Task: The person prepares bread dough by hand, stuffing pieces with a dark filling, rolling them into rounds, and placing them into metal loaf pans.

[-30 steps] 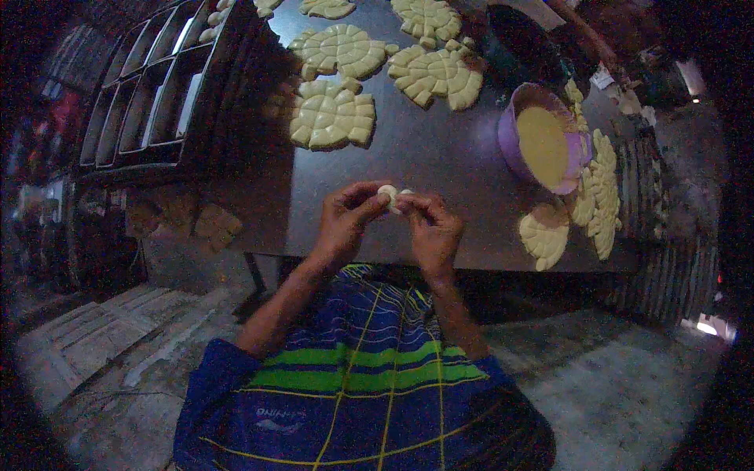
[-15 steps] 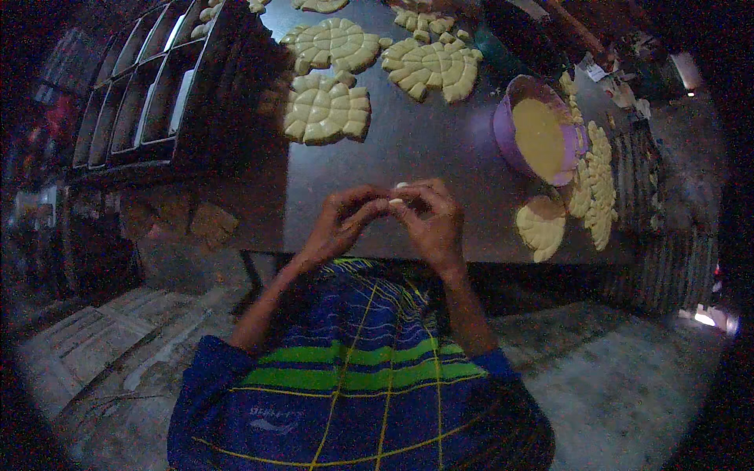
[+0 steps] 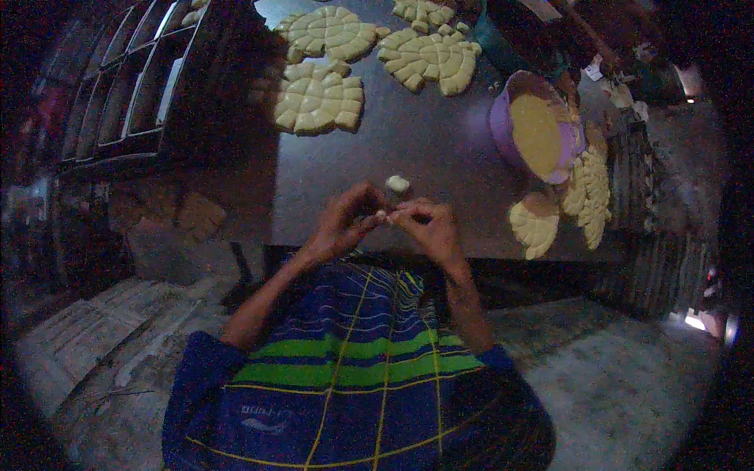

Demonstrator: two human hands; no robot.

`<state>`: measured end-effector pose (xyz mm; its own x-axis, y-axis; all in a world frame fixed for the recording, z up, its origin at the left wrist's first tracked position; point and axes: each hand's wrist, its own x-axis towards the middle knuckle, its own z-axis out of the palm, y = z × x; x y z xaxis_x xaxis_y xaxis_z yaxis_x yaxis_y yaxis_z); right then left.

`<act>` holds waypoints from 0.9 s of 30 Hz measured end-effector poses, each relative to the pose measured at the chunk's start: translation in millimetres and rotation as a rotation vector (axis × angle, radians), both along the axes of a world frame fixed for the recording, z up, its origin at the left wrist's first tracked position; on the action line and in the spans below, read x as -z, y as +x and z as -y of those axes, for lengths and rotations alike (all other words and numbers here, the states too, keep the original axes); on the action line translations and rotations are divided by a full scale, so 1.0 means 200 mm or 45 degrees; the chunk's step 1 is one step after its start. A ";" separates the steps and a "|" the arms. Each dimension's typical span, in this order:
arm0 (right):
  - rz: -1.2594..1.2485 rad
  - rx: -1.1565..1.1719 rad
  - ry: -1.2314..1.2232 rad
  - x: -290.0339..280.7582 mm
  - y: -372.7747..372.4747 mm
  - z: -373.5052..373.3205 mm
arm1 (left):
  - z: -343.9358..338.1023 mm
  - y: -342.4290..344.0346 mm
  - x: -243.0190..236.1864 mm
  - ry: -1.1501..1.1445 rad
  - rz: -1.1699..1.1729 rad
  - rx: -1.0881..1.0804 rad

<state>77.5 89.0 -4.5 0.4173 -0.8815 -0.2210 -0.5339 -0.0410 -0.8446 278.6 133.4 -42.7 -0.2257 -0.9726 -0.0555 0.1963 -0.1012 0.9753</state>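
My left hand [image 3: 345, 223] and my right hand [image 3: 431, 228] meet over the near edge of the table, fingertips pinched together. Tiny pale bits of dough [image 3: 382, 215] show between them; the fingers hide most of what is held. Just beyond the fingertips, a small cream-coloured dough lump [image 3: 398, 184] rests on the dark tabletop [image 3: 448, 157]. Farther off at the left lies a flat slab of scored dough [image 3: 320, 99], with another rounded slab [image 3: 328, 34] behind it. A third scored slab [image 3: 430, 61] sits to their right.
A purple basin [image 3: 499, 129] holding yellow batter or liquid stands at the right. Near it lie a smaller dough slab [image 3: 534, 226] and a long row of dough pieces [image 3: 594, 196]. At the left rises a dark rack of long metal tins [image 3: 118, 94].
My hands have drawn slightly nearer to my body, still pinched together. A dough lump now sits on the table beyond the fingertips. The whole view has shifted a little.
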 end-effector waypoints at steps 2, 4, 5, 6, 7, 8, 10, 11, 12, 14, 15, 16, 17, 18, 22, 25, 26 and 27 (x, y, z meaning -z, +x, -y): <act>0.120 0.129 0.100 0.08 -0.03 -0.03 | 0.00 -0.03 0.01 0.066 -0.148 0.018; 0.433 0.327 0.211 0.15 -0.02 -0.06 | 0.01 -0.04 0.02 0.175 -0.238 0.062; 0.441 0.337 0.229 0.17 -0.03 -0.07 | 0.03 -0.04 0.03 0.246 -0.262 0.098; 0.453 0.346 0.248 0.15 -0.01 -0.07 | 0.05 -0.04 0.03 0.317 -0.282 0.133; 0.465 0.356 0.266 0.14 -0.01 -0.06 | 0.06 -0.05 0.05 0.336 -0.373 0.115; 0.372 0.310 0.257 0.16 -0.02 -0.06 | 0.06 -0.06 0.08 0.354 -0.464 0.096; 0.188 0.221 0.239 0.19 -0.04 -0.03 | 0.09 -0.08 0.11 0.338 -0.568 -0.022; 0.106 0.206 0.225 0.19 -0.05 -0.02 | 0.09 -0.07 0.13 0.302 -0.580 -0.125; 0.021 0.200 0.213 0.16 -0.04 -0.01 | 0.11 -0.07 0.13 0.270 -0.592 -0.218; -0.142 0.111 -0.066 0.18 -0.02 0.00 | 0.15 0.01 0.14 0.324 -0.562 -0.348; -0.227 0.042 -0.334 0.24 -0.03 0.00 | 0.17 0.04 0.14 0.353 -0.548 -0.400; -0.309 -0.042 -0.602 0.30 -0.04 0.01 | 0.17 0.07 0.15 0.400 -0.548 -0.436; -0.348 -0.063 -0.738 0.36 -0.04 0.02 | 0.17 0.10 0.16 0.447 -0.547 -0.469; -0.386 -0.090 -0.879 0.43 -0.04 0.04 | 0.16 0.14 0.18 0.489 -0.547 -0.507; -0.479 -0.128 -1.043 0.63 -0.10 0.01 | 0.16 0.18 0.24 0.535 -0.420 -0.497; -0.060 -0.006 -0.789 0.62 -0.06 0.00 | 0.14 0.16 0.26 0.545 -0.323 -0.528; -0.117 -0.051 -0.688 0.66 -0.12 -0.03 | 0.16 0.10 0.18 0.573 -0.233 -0.528; -0.151 -0.008 -0.739 0.60 -0.19 -0.04 | 0.16 0.03 0.13 0.587 -0.149 -0.552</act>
<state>38.7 96.1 -125.1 0.4248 -0.8698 0.2511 -0.6217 -0.4819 -0.6175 285.5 101.5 -68.6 0.1530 -0.8590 -0.4885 0.4159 -0.3924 0.8204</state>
